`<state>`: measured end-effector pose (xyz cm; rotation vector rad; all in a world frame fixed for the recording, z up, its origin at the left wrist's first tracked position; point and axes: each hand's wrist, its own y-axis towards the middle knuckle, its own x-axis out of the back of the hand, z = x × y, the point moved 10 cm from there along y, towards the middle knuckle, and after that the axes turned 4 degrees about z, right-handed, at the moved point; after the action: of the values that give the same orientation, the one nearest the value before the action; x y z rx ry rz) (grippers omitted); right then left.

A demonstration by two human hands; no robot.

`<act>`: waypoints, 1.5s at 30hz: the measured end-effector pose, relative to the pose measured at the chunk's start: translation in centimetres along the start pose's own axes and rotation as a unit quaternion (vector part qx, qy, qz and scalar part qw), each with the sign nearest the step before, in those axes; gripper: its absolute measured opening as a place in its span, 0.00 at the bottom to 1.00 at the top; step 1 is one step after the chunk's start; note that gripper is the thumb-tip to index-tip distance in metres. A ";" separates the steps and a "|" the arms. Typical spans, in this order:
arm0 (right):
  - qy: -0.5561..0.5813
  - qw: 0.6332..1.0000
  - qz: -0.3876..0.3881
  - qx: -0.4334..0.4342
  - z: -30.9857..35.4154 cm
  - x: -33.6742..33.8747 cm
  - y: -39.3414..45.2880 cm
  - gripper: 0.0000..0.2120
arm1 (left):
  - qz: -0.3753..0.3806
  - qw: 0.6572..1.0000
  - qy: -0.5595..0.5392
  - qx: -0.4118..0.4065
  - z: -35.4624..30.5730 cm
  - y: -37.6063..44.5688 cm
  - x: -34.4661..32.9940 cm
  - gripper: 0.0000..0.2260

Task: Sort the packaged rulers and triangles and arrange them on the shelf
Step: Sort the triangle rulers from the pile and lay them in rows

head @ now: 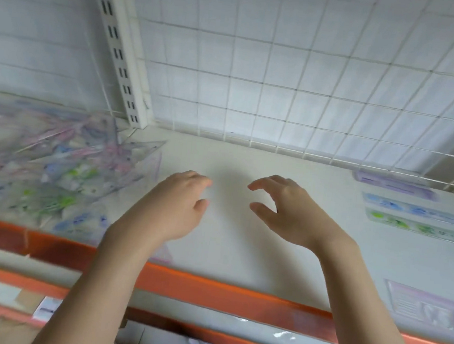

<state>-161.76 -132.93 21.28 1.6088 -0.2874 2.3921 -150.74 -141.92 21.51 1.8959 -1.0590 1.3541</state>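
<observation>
1. Along the bottom of the frame, the orange shelf edge runs left to right; both forearms cross over it.
2. At centre frame, the left hand and right hand hover over a bare stretch of the white shelf. Both are released: fingers loosely curled, nothing grasped.
3. At left of frame, the unsorted pile of packaged rulers and triangles lies heaped and blurred, just beside the left hand.
4. At right of frame, sorted ruler packs lie flat in a row, well apart from the right hand. Another pack lies at lower right, near the shelf edge.
5. At upper frame, a wire grid and a slotted upright back the shelf.
6. Risk assessment: the clear packaging is probably slippery, so pulling one pack from the heap may drag others over the front edge. The lower-right pack, being close to the edge, may be knocked off by a passing forearm.
</observation>
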 end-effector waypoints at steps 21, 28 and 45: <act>-0.017 0.988 0.154 0.024 14.3 -8.1 3.0 0.33 | 0.011 0.990 -0.037 0.138 16.3 -8.2 4.6 0.11; 0.008 0.987 0.160 -0.019 14.1 -8.5 3.3 0.32 | 0.062 0.987 -0.035 0.144 17.1 -8.5 3.5 0.18; 0.016 0.982 0.181 -0.052 14.8 -8.1 4.4 0.34 | 0.045 0.995 -0.010 0.094 16.4 -6.2 4.6 0.23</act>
<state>-147.19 -142.23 19.19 1.5820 -0.7432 2.6060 -136.57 -153.17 20.54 2.0207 -1.0697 1.5352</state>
